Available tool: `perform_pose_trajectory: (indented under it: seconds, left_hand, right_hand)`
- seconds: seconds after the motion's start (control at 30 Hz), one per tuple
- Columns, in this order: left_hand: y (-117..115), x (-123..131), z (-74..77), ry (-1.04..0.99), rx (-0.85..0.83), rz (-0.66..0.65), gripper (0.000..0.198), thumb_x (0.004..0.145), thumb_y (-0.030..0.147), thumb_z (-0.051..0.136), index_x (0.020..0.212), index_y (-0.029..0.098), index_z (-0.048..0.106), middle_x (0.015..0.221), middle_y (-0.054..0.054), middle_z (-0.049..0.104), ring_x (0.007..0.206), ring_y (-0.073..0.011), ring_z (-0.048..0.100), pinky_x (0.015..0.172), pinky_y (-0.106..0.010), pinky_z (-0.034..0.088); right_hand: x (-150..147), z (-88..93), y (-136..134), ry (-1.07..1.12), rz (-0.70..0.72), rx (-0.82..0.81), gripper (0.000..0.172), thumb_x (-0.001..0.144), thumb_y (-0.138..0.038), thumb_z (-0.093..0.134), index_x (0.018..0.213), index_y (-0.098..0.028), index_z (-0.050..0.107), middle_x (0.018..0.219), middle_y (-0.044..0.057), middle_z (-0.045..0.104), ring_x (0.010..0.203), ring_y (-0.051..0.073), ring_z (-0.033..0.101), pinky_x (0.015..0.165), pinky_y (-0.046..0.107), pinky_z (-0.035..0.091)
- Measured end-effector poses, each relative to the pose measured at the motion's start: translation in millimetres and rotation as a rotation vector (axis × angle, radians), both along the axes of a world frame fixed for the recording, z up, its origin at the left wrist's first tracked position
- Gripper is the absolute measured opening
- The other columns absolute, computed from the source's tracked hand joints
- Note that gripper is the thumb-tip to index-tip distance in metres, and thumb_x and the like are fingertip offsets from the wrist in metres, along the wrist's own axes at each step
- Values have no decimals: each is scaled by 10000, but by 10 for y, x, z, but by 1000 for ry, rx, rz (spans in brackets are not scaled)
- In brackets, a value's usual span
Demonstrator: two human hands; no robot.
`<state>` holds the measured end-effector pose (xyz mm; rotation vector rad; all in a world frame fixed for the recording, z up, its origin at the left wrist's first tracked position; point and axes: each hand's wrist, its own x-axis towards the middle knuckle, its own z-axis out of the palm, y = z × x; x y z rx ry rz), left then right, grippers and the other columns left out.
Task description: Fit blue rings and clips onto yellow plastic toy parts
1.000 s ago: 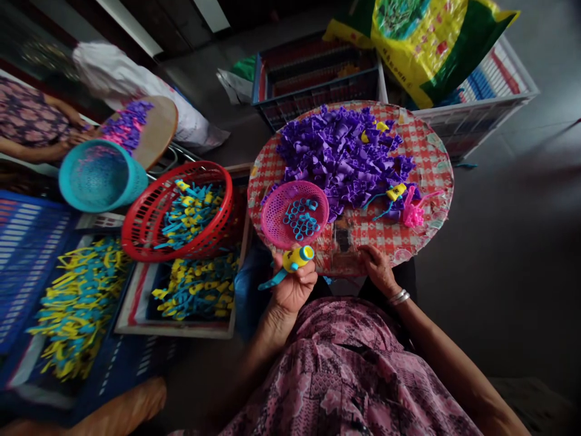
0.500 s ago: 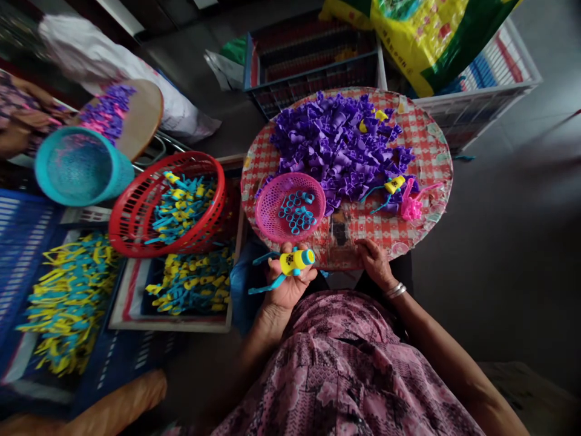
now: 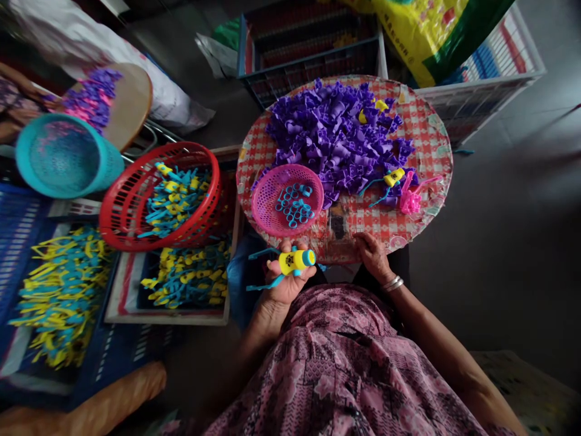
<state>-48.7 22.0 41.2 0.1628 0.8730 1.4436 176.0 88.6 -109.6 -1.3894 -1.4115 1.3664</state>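
Nothing legible in view. Far right, a yellow and green plastic sack (image 3: 422,36) carries scattered red and dark printed characters, too small and blurred to read. Near, a yellow-and-blue plastic piece (image 3: 296,261) shows a small black mark on its yellow body; it cannot be read as lettering or a sign.

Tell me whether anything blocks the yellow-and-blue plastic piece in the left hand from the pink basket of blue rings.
Nothing visible: the yellow-and-blue plastic piece in the left hand sits just below the pink basket.
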Motion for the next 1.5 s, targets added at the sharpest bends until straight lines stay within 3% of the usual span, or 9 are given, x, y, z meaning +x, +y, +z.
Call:
perform_pose_trajectory:
  seconds: [0.17, 0.33, 0.4, 0.5, 0.63, 0.73, 0.93, 1.17, 1.5]
  left_hand:
    - [-5, -71, -14, 148, 86, 23, 599, 493, 544, 1090, 849, 267, 696, 994, 3, 742, 713, -130, 625, 510, -191, 438]
    - [-15, -158, 32, 756, 199, 96, 423, 539, 322, 1101, 808, 259, 781, 1179, -40, 714, 1010, -202, 687, 795, -275, 620]
    - [-23, -149, 37, 952, 207, 14, 382, 537, 211, 1087, 775, 270, 794, 1199, -52, 718, 1147, -248, 683, 1000, -356, 618]
    - [-22, -111, 21, 1001, 217, -192, 313, 611, 129, 1024, 759, 295, 803, 1209, -79, 768, 1223, -314, 707, 1141, -492, 566]
    - [-30, -127, 12, 905, 187, -317, 234, 767, 81, 892, 800, 303, 825, 1161, -94, 823, 1335, -326, 695, 1233, -534, 488]
    - [-68, -128, 52, 865, 145, -264, 210, 817, 101, 863, 933, 276, 862, 1165, -102, 828, 1269, -315, 730, 1175, -476, 542]
    - [-91, 87, 134, 938, 65, -105, 369, 748, 293, 984, 1093, 241, 865, 1130, -81, 803, 977, -237, 764, 822, -286, 633]
    - [-35, 211, 155, 1174, 35, -72, 250, 748, 376, 965, 928, 241, 856, 939, -38, 812, 808, -191, 748, 678, -253, 606]
    - [-93, 238, 112, 1170, -135, -99, 342, 742, 474, 919, 907, 199, 798, 798, -23, 797, 685, -170, 738, 618, -241, 574]
  right_hand:
    - [2, 59, 19, 0, -16, 0, 398, 951, -570, 599, 1037, -218, 765, 683, 6, 668, 619, 178, 576, 655, 316, 500]
    - [-146, 469, -41, 219, 48, -159, 569, 971, -701, 596, 1133, -182, 765, 887, 71, 764, 758, 192, 676, 691, 298, 561]
    - [-253, 722, -97, 426, 195, -273, 640, 1018, -734, 524, 1272, -188, 738, 1012, 104, 787, 855, 214, 729, 737, 318, 603]
    - [-388, 1025, -153, 589, 375, -271, 564, 1017, -706, 596, 1282, -231, 746, 1069, 84, 789, 1015, 235, 752, 882, 368, 637]
    - [-433, 1143, -153, 529, 318, -174, 530, 969, -697, 688, 1263, -261, 751, 1102, 47, 787, 1039, 220, 742, 935, 363, 630]
    - [-417, 1124, -161, 356, 274, -8, 523, 953, -667, 733, 1260, -245, 753, 1113, 54, 780, 1001, 221, 727, 893, 349, 609]
    - [-484, 1101, -273, 126, 276, 231, 483, 1003, -638, 683, 1270, -238, 736, 1081, 90, 752, 937, 246, 699, 870, 379, 569]
    - [-557, 1034, -361, 87, 287, 266, 463, 1020, -639, 643, 1225, -229, 708, 1027, 84, 715, 901, 232, 674, 817, 352, 564]
    - [-523, 1058, -376, 115, 345, 236, 522, 1000, -688, 661, 1147, -187, 685, 966, 56, 704, 835, 195, 633, 756, 315, 498]
